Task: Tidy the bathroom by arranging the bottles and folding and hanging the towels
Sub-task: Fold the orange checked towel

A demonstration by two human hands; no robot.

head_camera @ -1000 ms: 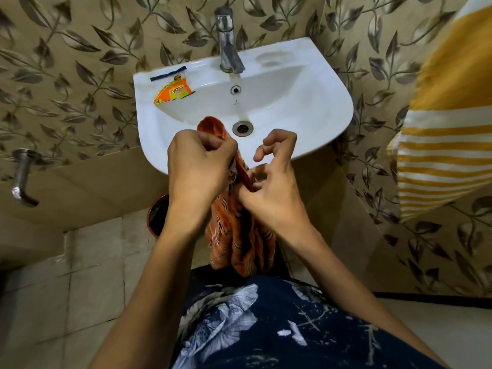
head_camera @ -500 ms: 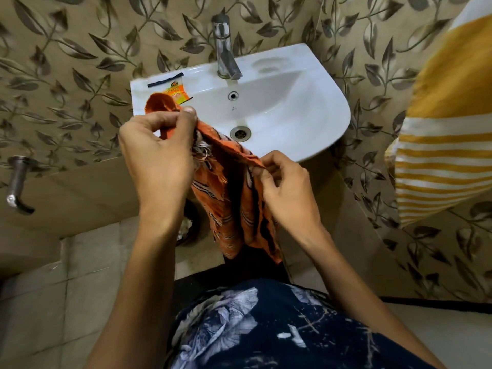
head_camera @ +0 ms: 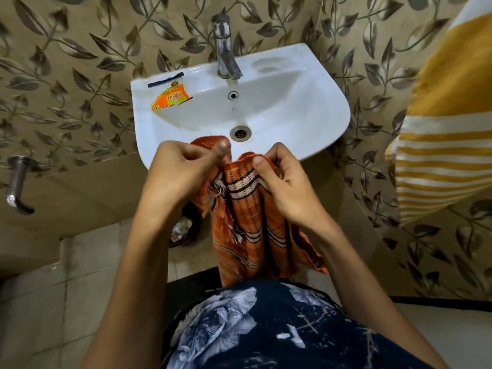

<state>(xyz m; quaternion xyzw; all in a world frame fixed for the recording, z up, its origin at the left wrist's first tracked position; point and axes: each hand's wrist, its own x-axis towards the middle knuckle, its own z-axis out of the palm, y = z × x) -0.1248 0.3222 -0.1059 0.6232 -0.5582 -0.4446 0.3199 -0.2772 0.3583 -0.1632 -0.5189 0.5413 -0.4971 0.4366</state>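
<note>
— Where's the orange towel (head_camera: 255,217)?
— Mid-frame, hanging below the sink (head_camera: 306,123) rim.
— And the fingers?
— Left hand (head_camera: 181,174) and right hand (head_camera: 287,187) each pinch its top edge, fingers curled.

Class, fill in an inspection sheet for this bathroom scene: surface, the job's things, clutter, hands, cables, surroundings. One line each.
Surface: white washbasin, basin bare, drain open.
Job's things: orange striped towel held up in front of the basin, hanging down bunched; yellow striped towel hanging at the right; no bottles seen.
Clutter: orange sachet and a black strip on the basin's left rim.
Hands: left hand and right hand each pinch the orange towel's top edge, close together.
Cables: nothing seen.
Surroundings: tap at the basin's back, leaf-patterned wall tiles, metal wall tap at left, dark bin under the basin.
</note>
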